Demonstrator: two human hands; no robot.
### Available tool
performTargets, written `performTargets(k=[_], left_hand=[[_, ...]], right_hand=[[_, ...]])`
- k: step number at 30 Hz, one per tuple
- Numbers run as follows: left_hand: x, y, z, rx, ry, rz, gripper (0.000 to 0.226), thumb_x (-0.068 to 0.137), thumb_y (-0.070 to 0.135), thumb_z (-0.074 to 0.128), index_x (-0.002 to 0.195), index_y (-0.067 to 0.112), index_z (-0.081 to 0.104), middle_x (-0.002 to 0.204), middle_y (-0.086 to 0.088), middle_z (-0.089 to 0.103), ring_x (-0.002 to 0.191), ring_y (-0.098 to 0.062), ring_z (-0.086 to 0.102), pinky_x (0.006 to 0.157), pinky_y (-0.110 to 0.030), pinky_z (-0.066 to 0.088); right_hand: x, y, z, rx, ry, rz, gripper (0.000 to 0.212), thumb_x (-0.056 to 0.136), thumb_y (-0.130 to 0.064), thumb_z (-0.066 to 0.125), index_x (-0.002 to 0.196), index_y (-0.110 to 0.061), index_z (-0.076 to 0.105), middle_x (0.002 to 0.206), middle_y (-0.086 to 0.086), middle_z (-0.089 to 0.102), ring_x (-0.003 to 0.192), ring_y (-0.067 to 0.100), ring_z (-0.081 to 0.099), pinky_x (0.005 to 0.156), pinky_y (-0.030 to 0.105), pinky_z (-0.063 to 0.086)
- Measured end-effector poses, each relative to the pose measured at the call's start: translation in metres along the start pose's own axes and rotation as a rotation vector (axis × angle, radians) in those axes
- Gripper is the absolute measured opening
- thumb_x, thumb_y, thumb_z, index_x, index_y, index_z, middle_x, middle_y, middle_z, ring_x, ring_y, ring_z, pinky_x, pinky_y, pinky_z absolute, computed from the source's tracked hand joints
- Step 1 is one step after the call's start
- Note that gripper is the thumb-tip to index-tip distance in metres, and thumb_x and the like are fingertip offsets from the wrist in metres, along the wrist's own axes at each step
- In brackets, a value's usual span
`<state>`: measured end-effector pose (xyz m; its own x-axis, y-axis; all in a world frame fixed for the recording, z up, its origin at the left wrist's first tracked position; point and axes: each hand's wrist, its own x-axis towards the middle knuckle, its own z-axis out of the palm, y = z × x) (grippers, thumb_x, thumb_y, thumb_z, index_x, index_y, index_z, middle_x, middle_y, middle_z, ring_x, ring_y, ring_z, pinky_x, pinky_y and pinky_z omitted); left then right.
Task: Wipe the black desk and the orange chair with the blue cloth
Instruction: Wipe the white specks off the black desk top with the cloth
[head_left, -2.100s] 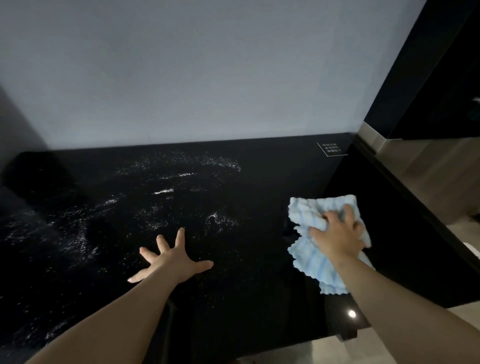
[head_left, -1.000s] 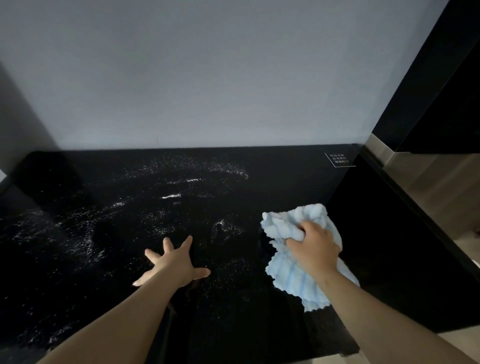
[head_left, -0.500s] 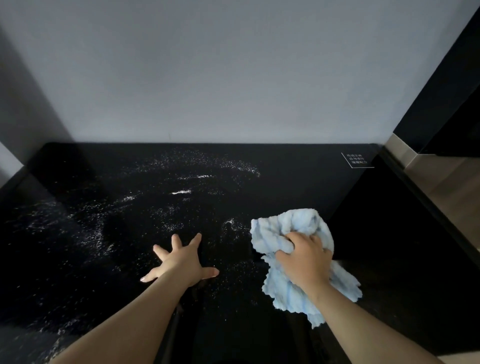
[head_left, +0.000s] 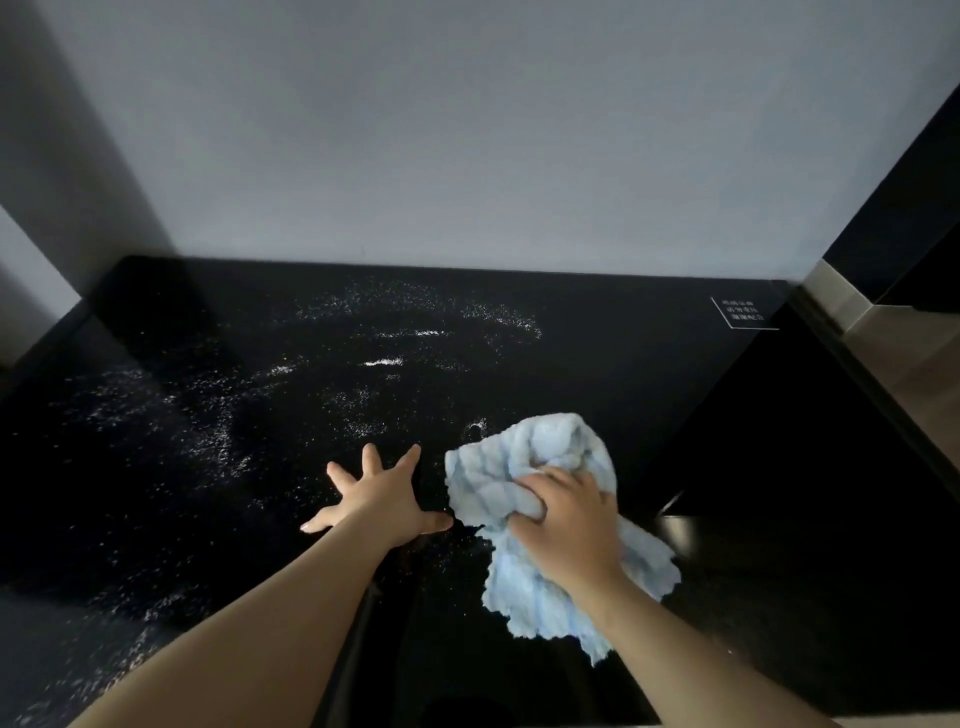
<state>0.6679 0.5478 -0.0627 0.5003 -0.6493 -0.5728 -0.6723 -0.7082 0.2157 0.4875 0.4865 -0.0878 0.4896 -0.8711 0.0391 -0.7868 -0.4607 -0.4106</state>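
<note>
The glossy black desk (head_left: 597, 338) fills the lower view, with white specks and smears (head_left: 384, 361) scattered over its left and middle. My right hand (head_left: 566, 525) grips a bunched light-blue cloth (head_left: 524, 457) and presses it onto the desk right of centre. My left hand (head_left: 376, 493) lies flat on the desk with its fingers spread, its thumb almost touching the cloth's left edge. The orange chair is not in view.
A grey wall (head_left: 467, 156) rises straight behind the desk. A small white-printed label (head_left: 744, 313) sits at the desk's back right corner. A dark panel (head_left: 893, 197) and a pale wooden surface (head_left: 919, 364) stand to the right.
My right hand has dragged the cloth leftward from the desk's right side toward the middle, bunching it up. My left hand has stayed planted. The view has shifted left.
</note>
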Motion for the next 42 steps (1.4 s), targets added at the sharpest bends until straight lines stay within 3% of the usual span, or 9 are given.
performTargets(k=[3,7,21,26,28,32,34,39,42], left_hand=[[0.002,-0.006,0.003,0.026,0.013,0.001,0.096,0.074,0.066,0.063,0.145,0.050,0.000,0.157,0.004,-0.014,0.141,-0.039,-0.015,0.101,-0.070,0.026],[0.006,-0.017,0.010,0.071,0.056,0.019,0.085,0.079,0.068,0.052,0.145,0.049,0.003,0.157,0.009,-0.010,0.143,-0.033,-0.011,0.102,-0.066,0.027],[0.010,-0.033,0.013,0.028,0.046,0.074,0.054,0.098,0.038,0.029,0.147,0.045,0.006,0.157,0.013,-0.007,0.144,-0.023,-0.014,0.106,-0.063,0.012],[0.000,-0.044,0.013,-0.040,0.138,0.138,0.050,0.097,0.025,0.030,0.145,0.041,0.026,0.157,0.011,0.008,0.146,-0.017,0.002,0.109,-0.055,0.017],[-0.005,-0.054,0.009,-0.120,0.185,0.168,0.048,0.097,0.022,0.032,0.143,0.036,0.033,0.156,0.009,0.015,0.143,-0.016,0.017,0.111,-0.048,0.024],[-0.010,-0.085,0.010,-0.082,0.290,0.245,0.048,0.099,0.020,0.034,0.145,0.031,0.029,0.156,0.007,0.018,0.145,-0.013,0.010,0.115,-0.036,0.021],[-0.008,-0.099,0.011,-0.077,0.314,0.265,0.049,0.099,0.020,0.034,0.146,0.031,0.028,0.156,0.008,0.018,0.146,-0.012,0.005,0.117,-0.036,0.016],[-0.006,-0.119,0.015,-0.097,0.335,0.317,0.049,0.098,0.019,0.036,0.145,0.030,0.030,0.155,0.008,0.022,0.145,-0.012,0.006,0.117,-0.034,0.015],[-0.008,-0.131,0.012,-0.113,0.331,0.387,0.049,0.098,0.019,0.036,0.145,0.030,0.029,0.155,0.008,0.023,0.145,-0.012,0.007,0.117,-0.032,0.014]], right_hand=[[0.015,0.016,-0.016,0.168,0.288,0.087,0.005,0.075,-0.021,0.054,0.070,-0.023,0.056,0.071,-0.005,0.058,0.076,0.021,0.054,0.070,0.039,0.047],[0.024,0.054,-0.035,-0.152,0.025,0.427,0.036,0.087,-0.042,0.050,0.121,-0.030,0.050,0.135,-0.004,0.045,0.119,0.032,0.040,0.092,0.050,0.038],[0.007,0.011,-0.004,-0.312,0.009,0.201,0.042,0.085,-0.050,0.049,0.125,-0.036,0.046,0.137,-0.013,0.042,0.119,0.021,0.040,0.088,0.038,0.037],[-0.006,-0.027,0.007,0.085,-0.046,-0.134,0.016,0.077,-0.027,0.056,0.091,-0.028,0.064,0.100,-0.017,0.060,0.095,0.015,0.052,0.081,0.033,0.045],[0.009,-0.017,-0.003,0.185,0.146,-0.098,0.009,0.076,-0.014,0.056,0.078,-0.017,0.064,0.078,-0.008,0.061,0.079,0.022,0.057,0.067,0.038,0.048],[0.021,0.012,-0.017,-0.096,0.063,0.428,0.026,0.088,-0.035,0.045,0.111,-0.029,0.056,0.130,-0.002,0.049,0.114,0.033,0.044,0.086,0.049,0.039],[0.004,0.003,-0.001,-0.278,-0.050,0.391,0.035,0.086,-0.050,0.043,0.118,-0.038,0.047,0.141,-0.010,0.037,0.121,0.029,0.037,0.090,0.045,0.036],[-0.033,-0.060,0.032,-0.060,-0.024,-0.034,0.022,0.079,-0.033,0.059,0.101,-0.032,0.059,0.117,-0.018,0.051,0.107,0.017,0.048,0.083,0.034,0.044],[-0.031,-0.067,0.017,0.234,0.154,0.056,0.009,0.077,-0.010,0.061,0.083,-0.016,0.065,0.086,-0.006,0.062,0.087,0.021,0.057,0.073,0.038,0.050]])
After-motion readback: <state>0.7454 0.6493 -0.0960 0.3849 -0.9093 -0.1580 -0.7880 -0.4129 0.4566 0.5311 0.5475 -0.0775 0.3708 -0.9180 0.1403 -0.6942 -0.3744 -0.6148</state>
